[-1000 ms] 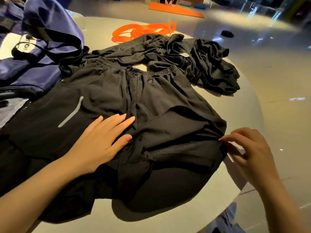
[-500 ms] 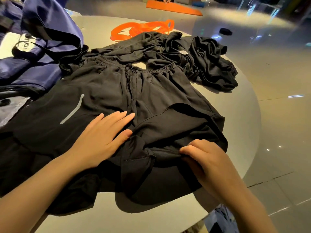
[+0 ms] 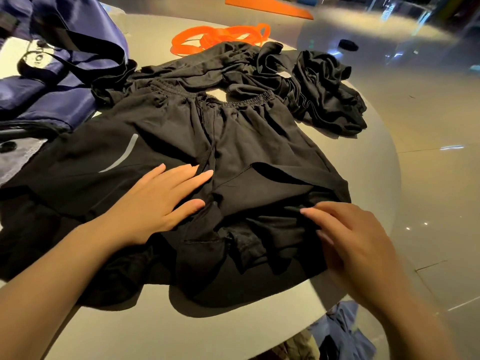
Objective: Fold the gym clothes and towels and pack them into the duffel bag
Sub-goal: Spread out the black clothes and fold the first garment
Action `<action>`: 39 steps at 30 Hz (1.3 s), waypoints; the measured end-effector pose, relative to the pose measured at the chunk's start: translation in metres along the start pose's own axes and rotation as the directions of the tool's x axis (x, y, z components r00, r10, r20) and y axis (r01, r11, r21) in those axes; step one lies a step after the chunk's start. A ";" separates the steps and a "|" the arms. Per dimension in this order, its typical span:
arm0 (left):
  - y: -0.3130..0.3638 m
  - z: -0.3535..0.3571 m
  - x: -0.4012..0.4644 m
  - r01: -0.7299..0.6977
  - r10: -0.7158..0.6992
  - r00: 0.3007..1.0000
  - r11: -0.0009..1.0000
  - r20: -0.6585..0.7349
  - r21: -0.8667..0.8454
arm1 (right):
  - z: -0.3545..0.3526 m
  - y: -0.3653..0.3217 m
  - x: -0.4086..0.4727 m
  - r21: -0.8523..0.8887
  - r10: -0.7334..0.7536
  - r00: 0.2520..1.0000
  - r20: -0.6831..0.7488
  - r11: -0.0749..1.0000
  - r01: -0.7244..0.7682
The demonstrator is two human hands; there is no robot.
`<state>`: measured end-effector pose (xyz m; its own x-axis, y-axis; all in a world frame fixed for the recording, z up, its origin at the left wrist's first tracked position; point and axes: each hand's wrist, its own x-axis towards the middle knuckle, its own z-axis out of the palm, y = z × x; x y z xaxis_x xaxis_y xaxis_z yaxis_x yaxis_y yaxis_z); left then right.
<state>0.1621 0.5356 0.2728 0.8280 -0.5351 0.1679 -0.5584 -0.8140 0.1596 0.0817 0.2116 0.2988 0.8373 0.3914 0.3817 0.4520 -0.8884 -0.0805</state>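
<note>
The left hand [image 3: 155, 203] lies flat on the black lightweight running shorts [image 3: 233, 152], its fingers [image 3: 179, 175] straight and slightly spread, pressing the cloth near the crotch seam and the hanging drawcord. The right hand [image 3: 355, 245] rests on the rumpled hem of the leg nearest it, fingers loosely curved with their tips on the fabric; whether they pinch a fold or merely touch it cannot be told, as that hand is a little blurred.

The shorts are spread waistband-away on the pale round table [image 3: 155, 333], the near hem bunched with the inner liner showing, so this looks like smoothing before a first fold rather than a finished fold. A second dark garment [image 3: 31, 229] lies under the shorts at the left. Beyond the waistband a crumpled heap of black clothing [image 3: 324, 81] lies unfolded, touching the shorts' top edge. The navy blue satin duffel bag with black straps [image 3: 59, 74] sits at the far left, just beside the clothes; nothing folded is visibly in it. A coiled orange resistance band [image 3: 220, 37] lies behind the heap. No towel can be made out.

By my judgement the task is in its early part: 0 items folded or packed, and every garment left to do
</note>
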 end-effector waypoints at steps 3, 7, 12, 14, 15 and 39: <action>0.002 0.001 0.001 -0.002 0.002 1.000 0.999 -0.004 0.036 | 0.005 -0.042 0.003 0.156 -0.065 0.996 0.057 0.986 0.055; 0.007 -0.001 0.001 0.027 -0.028 0.999 0.999 0.028 0.031 | 0.027 -0.063 0.011 0.104 -0.052 0.994 0.095 0.994 0.042; 0.007 -0.002 0.006 0.087 -0.098 0.988 0.991 0.115 0.104 | 0.008 -0.059 0.010 0.491 0.153 0.988 0.015 0.859 -0.141; 0.010 -0.003 0.007 0.079 -0.088 0.993 0.990 0.076 0.119 | -0.007 -0.060 0.008 0.589 0.164 0.985 0.050 0.791 -0.162; 0.013 -0.004 0.007 0.079 -0.087 0.994 0.991 0.065 0.109 | -0.010 -0.064 0.007 0.586 0.121 0.988 0.096 0.796 -0.154; 0.042 -0.038 -0.096 0.139 -0.129 0.990 0.880 0.053 -0.454 | 0.003 -0.147 0.035 0.170 0.013 0.997 -0.078 0.985 0.001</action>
<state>0.0570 0.5610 0.3000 0.8948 -0.4363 0.0944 -0.3995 -0.6884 0.6054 0.0456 0.3567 0.3217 0.8163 0.3600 0.4516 0.4984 -0.8342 -0.2360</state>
